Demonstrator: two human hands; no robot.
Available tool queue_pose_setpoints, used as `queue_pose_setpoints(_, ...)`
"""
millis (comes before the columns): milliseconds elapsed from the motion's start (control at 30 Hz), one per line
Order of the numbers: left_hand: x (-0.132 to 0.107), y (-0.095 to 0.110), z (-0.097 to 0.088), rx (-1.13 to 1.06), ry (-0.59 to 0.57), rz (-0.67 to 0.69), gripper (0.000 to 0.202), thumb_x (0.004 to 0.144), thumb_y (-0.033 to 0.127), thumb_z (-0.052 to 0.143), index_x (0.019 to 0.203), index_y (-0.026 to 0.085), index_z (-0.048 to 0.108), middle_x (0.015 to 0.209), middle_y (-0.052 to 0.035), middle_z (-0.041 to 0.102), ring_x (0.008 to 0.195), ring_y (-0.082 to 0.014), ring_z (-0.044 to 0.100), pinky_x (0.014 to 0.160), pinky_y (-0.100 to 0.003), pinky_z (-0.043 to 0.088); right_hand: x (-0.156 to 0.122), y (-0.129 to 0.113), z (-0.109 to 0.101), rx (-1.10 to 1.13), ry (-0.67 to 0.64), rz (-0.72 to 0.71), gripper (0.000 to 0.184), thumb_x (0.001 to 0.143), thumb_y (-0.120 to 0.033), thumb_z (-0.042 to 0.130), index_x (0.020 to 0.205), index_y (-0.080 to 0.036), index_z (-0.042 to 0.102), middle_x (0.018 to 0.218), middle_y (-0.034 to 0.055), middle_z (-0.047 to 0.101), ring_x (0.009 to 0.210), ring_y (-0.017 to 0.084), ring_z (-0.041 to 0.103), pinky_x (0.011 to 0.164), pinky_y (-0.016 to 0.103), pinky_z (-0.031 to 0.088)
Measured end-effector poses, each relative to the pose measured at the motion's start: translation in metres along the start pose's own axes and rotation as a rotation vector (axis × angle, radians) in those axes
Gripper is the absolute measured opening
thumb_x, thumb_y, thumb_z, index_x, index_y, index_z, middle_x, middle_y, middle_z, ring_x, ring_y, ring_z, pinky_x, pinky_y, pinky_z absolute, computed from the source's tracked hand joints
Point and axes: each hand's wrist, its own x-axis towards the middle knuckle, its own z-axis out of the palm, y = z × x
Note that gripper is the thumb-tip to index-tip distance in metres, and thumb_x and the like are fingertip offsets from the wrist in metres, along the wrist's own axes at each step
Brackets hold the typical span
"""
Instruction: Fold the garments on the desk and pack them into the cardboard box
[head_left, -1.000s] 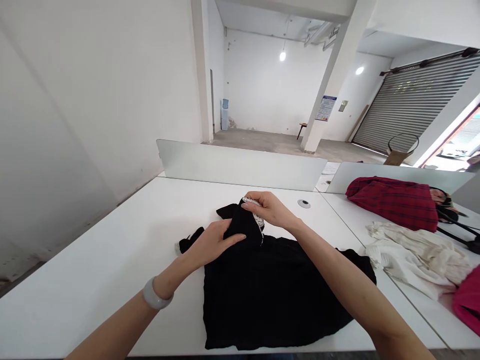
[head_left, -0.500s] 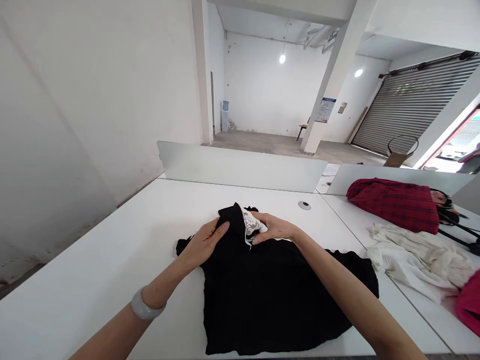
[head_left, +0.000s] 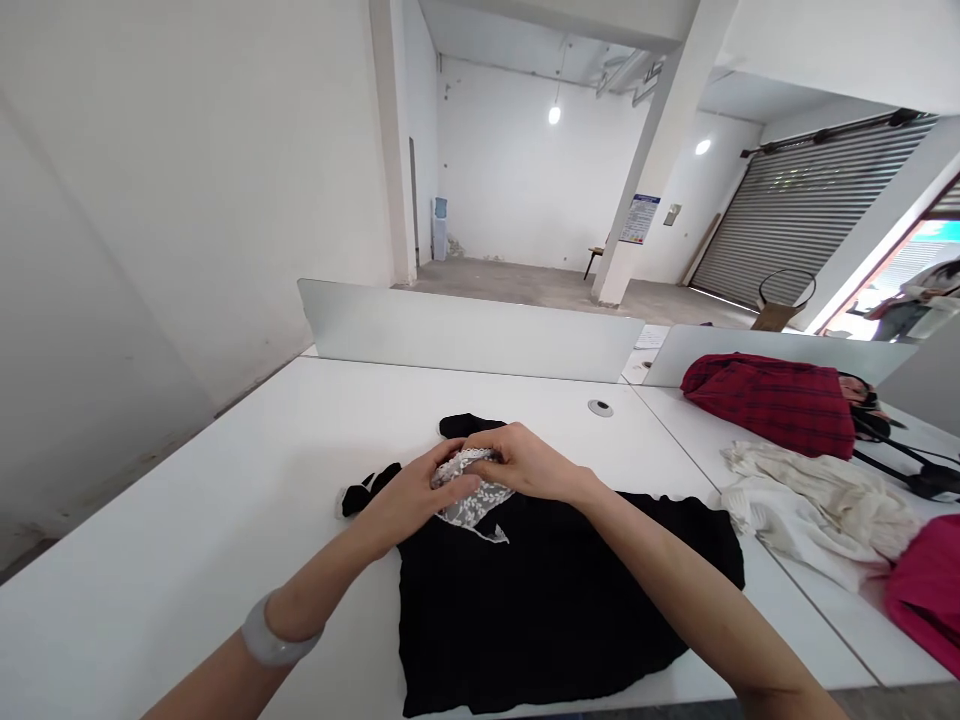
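A black garment [head_left: 540, 600] with a white lace collar [head_left: 471, 500] lies spread over the white table, its hem toward the right. My left hand [head_left: 420, 497] pinches the lace from the left, thumb on top. From the right, my right hand [head_left: 521, 460] has its fingers closed on the same lace, with the fingertips partly tucked into it. One short black sleeve with a white edge sticks out at the left; another black part shows above my hands. A pale bangle [head_left: 277, 632] circles my left wrist.
On the right lie a red plaid cloth [head_left: 772, 400], cream white garments [head_left: 817, 500] and a bright pink cloth [head_left: 930, 590]. A low frosted divider [head_left: 472, 330] runs along the table's far edge. A round cable hole [head_left: 600, 408] is set in the tabletop [head_left: 360, 410].
The black fold at the neckline has been laid down, and the white lace now lies spread toward me. My hands have come closer together, and the view has shifted slightly right.
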Motion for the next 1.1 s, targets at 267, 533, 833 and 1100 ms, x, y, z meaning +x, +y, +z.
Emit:
queue_pose_setpoints(267,-0.003,0.004,-0.005,-0.25,-0.108,0.016,0.042,0.081,0.047,0.062,0.113,0.021,0.063,0.099,-0.0039,0.069,0.087,-0.0199,0.061,0.081,-0.029,0.045,0.0,0.042,-0.032,0.087,-0.191,0.133,0.027,0.074,-0.042,0.066,0.076,-0.016,0.06,0.066,-0.0027,0.05,0.057,0.008,0.038,0.053,0.023,0.028)
queue_pose_setpoints(533,-0.01,-0.007,-0.031,-0.143,-0.143,-0.049,0.047,0.074,0.042,0.07,0.115,0.022,0.062,0.105,-0.0047,0.067,0.098,-0.022,0.058,0.086,-0.03,0.041,-0.018,0.082,-0.045,0.073,-0.035,0.252,0.038,0.085,-0.052,0.051,0.069,-0.018,0.047,0.063,-0.0045,0.032,0.055,0.008,0.024,0.052,0.024,0.022)
queue_pose_setpoints(833,-0.019,-0.049,-0.042,0.082,-0.097,-0.161,0.041,0.078,0.047,0.063,0.109,0.022,0.064,0.088,-0.0024,0.064,0.086,-0.0206,0.057,0.074,-0.028,0.045,-0.024,0.079,-0.051,0.45,0.031,0.36,0.039,0.079,-0.056,0.058,0.079,-0.017,0.054,0.07,-0.0012,0.049,0.062,0.01,0.042,0.058,0.023,0.034)
queue_pose_setpoints(1100,-0.032,-0.048,-0.028,-0.487,0.167,-0.179,0.027,0.082,0.033,0.065,0.106,0.022,0.065,0.104,-0.0058,0.066,0.093,-0.0185,0.061,0.081,-0.027,0.052,-0.034,0.098,-0.053,0.312,-0.108,0.348,0.036,0.075,-0.051,0.064,0.075,-0.016,0.06,0.062,-0.0031,0.046,0.056,0.008,0.036,0.052,0.023,0.029)
